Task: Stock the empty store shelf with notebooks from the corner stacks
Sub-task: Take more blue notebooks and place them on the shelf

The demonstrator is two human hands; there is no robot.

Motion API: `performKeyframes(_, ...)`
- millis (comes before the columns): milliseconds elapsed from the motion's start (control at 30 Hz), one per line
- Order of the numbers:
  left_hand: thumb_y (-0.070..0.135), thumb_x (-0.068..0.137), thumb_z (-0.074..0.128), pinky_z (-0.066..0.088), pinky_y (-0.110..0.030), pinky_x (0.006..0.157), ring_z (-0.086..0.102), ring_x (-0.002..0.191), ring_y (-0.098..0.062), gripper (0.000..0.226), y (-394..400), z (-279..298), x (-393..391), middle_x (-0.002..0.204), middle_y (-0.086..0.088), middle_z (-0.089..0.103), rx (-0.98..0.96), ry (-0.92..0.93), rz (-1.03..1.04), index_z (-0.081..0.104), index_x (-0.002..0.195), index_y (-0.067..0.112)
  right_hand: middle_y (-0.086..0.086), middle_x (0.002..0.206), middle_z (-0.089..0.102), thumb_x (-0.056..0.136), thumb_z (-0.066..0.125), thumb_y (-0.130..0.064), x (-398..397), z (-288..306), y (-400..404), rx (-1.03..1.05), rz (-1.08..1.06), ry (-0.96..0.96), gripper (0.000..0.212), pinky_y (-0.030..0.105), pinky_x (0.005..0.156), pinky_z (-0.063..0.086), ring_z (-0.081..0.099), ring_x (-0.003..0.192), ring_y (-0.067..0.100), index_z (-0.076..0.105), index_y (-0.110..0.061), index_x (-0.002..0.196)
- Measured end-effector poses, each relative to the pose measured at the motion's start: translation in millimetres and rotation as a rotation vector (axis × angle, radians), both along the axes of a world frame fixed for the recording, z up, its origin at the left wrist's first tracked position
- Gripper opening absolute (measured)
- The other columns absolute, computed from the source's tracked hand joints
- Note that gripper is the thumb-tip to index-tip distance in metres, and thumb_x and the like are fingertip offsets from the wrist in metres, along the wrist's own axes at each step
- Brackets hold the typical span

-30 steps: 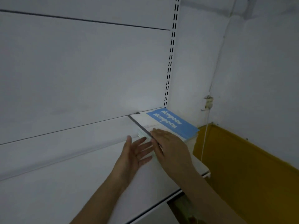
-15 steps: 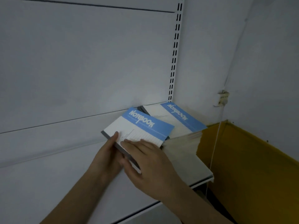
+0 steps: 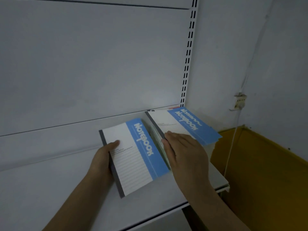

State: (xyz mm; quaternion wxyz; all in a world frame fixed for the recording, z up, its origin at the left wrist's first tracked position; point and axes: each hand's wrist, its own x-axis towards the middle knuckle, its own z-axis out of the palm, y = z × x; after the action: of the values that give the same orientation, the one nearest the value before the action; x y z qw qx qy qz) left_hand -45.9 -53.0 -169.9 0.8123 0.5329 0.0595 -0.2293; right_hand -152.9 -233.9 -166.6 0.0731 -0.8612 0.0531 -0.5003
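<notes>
A white-and-blue notebook point(image 3: 133, 155) with a grey spine lies on the white shelf point(image 3: 50, 189), just left of the corner stack of notebooks point(image 3: 183, 125). My left hand point(image 3: 103, 160) grips its spine edge, thumb on the cover. My right hand point(image 3: 185, 152) rests on the near left part of the stack, with the thumb down along the stack's left side, against the single notebook's blue edge. The stack sits in the shelf's right corner, its covers slightly fanned.
A white back panel point(image 3: 91, 64) rises behind the shelf, with a slotted upright point(image 3: 188, 52) at its right end. Right of the shelf stands a yellow panel point(image 3: 266, 172); a thin white cable point(image 3: 233, 144) hangs along the wall. The shelf's front edge point(image 3: 166, 212) runs below my arms.
A notebook has come off the corner stack and moved left and down onto the shelf in my left hand. My right hand has shifted from that notebook back onto the stack.
</notes>
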Motion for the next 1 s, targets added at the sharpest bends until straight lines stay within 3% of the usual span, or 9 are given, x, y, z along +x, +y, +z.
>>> performKeyframes(100,0.026,0.091,0.06,0.055,-0.04,0.068,0.073,0.077,-0.032,0.035,-3,-1,0,0.098,-0.016,0.075,0.01,0.006,-0.022,0.064,0.118,0.004,0.001,0.098,0.075,0.101,0.044,-0.034,1,3,17,0.019,0.047,-0.126,0.041,0.022,0.087,0.05,0.07,0.091,0.013,0.075,-0.008,0.1)
performKeyframes(200,0.05,0.094,0.052,0.056,-0.038,0.07,0.073,0.089,-0.032,0.053,-8,1,1,0.106,-0.017,0.073,-0.061,0.017,0.012,0.063,0.122,0.006,-0.002,0.107,0.073,0.1,0.05,-0.034,2,4,47,-0.051,0.162,-0.145,0.034,0.027,0.093,0.049,0.067,0.101,0.011,0.073,-0.01,0.105)
performKeyframes(300,0.071,0.091,0.032,0.058,-0.032,0.06,0.074,0.079,-0.027,0.073,-5,5,3,0.095,-0.016,0.075,-0.171,-0.031,-0.002,0.067,0.109,0.009,-0.004,0.114,0.071,0.101,0.046,-0.038,11,-21,83,-0.177,0.252,0.041,0.036,0.029,0.105,0.039,0.062,0.11,0.009,0.071,-0.015,0.11)
performKeyframes(433,0.08,0.083,0.028,0.051,-0.042,0.084,0.071,0.095,-0.031,0.082,5,5,8,0.105,-0.016,0.074,-0.22,-0.061,0.031,0.064,0.113,0.012,-0.006,0.12,0.068,0.096,0.047,-0.039,23,-44,92,-0.174,0.266,0.249,0.036,0.025,0.09,0.051,0.059,0.115,0.006,0.069,-0.019,0.116)
performKeyframes(533,0.052,0.091,0.052,0.056,-0.041,0.081,0.071,0.097,-0.031,0.056,7,3,6,0.112,-0.017,0.071,-0.151,-0.081,-0.015,0.062,0.124,0.008,-0.005,0.12,0.067,0.093,0.047,-0.038,20,-35,88,-0.159,0.329,0.306,0.035,0.027,0.088,0.052,0.059,0.112,0.009,0.069,-0.019,0.112)
performKeyframes(633,0.021,0.087,0.061,0.06,-0.038,0.074,0.07,0.094,-0.035,0.042,7,-2,4,0.117,-0.023,0.067,-0.114,-0.122,-0.07,0.061,0.125,0.002,-0.002,0.131,0.062,0.097,0.051,-0.031,9,-17,76,-0.169,0.334,0.173,0.03,0.032,0.103,0.042,0.053,0.123,0.014,0.068,-0.017,0.116)
performKeyframes(733,0.017,0.087,0.063,0.059,-0.042,0.075,0.07,0.097,-0.037,0.037,9,-5,6,0.114,-0.02,0.07,-0.092,-0.138,-0.025,0.063,0.122,0.006,0.0,0.148,0.045,0.097,0.049,-0.035,-3,0,48,-0.056,0.158,0.085,0.041,0.04,0.114,0.029,0.036,0.14,0.016,0.057,-0.016,0.133)
performKeyframes(833,0.019,0.085,0.068,0.058,-0.046,0.077,0.069,0.1,-0.039,0.039,10,-7,11,0.113,-0.018,0.071,-0.074,-0.118,-0.005,0.063,0.122,0.006,0.004,0.155,0.032,0.095,0.035,-0.057,-7,-3,15,0.058,-0.129,0.205,0.067,0.047,0.119,0.012,0.022,0.146,0.021,0.035,-0.016,0.148)
performKeyframes(1000,0.019,0.086,0.068,0.056,-0.05,0.084,0.068,0.103,-0.04,0.041,9,-8,12,0.113,-0.019,0.071,-0.049,-0.09,-0.018,0.062,0.124,0.004,0.005,0.126,0.064,0.101,0.019,-0.055,-13,-22,-4,0.086,-0.094,0.18,0.066,0.04,0.115,0.022,0.055,0.123,0.022,0.056,-0.01,0.133)
